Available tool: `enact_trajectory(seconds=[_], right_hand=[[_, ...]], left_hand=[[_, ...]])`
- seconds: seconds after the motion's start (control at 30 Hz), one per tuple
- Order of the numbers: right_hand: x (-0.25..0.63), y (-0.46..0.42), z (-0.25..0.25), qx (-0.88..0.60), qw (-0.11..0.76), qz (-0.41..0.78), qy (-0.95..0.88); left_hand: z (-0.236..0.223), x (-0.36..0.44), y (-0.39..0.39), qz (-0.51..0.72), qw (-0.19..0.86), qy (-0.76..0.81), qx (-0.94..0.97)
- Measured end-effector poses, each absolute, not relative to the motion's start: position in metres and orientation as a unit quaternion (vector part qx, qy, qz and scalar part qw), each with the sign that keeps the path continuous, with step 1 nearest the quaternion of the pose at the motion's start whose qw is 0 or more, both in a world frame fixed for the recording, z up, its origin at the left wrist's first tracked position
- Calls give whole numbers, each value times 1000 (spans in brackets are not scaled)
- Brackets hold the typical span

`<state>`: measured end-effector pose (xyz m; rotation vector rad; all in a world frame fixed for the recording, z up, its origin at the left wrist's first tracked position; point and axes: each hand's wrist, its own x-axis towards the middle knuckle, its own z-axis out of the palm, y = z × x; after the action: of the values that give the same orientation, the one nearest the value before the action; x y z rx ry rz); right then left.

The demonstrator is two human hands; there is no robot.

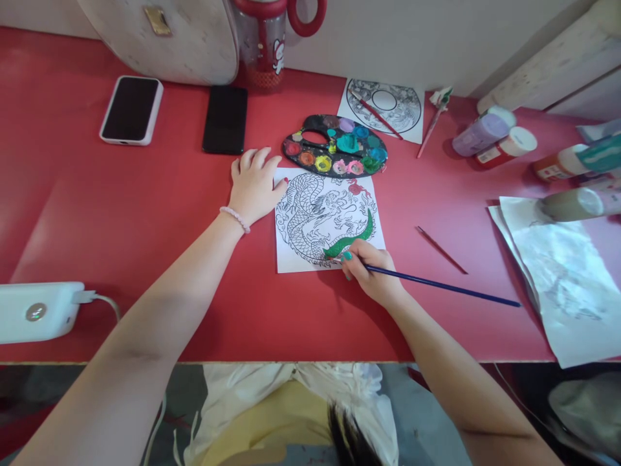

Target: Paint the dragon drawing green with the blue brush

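In front of me lies a white sheet with a printed dragon drawing [310,220], partly coloured with a green band and a small red patch. My right hand [371,268] pinches a long blue paintbrush [446,285] near its bristles, and the tip is at the lower end of the green band. With fingers spread, my left hand [255,184] rests flat at the sheet's upper left edge, its thumb over the paper. Just above the sheet sits a black paint palette [295,158] with wells of many colours.
Two phones [130,109] [224,120], a red-lidded cup [262,45] and a pale bag [169,45] are at the back left. Paint bottles [485,129] and papers [567,278] lie right. A thin brush [441,249] is near my right hand; a white power bank [41,312] lies left.
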<state>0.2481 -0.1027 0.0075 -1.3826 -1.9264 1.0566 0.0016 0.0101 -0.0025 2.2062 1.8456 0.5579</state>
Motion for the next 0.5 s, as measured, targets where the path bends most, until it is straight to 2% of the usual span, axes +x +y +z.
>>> enact_trajectory(seconds=[0.5], right_hand=[[249, -103, 7, -505, 280, 392, -716]], left_hand=[[-1, 1, 10, 185, 130, 627, 745]])
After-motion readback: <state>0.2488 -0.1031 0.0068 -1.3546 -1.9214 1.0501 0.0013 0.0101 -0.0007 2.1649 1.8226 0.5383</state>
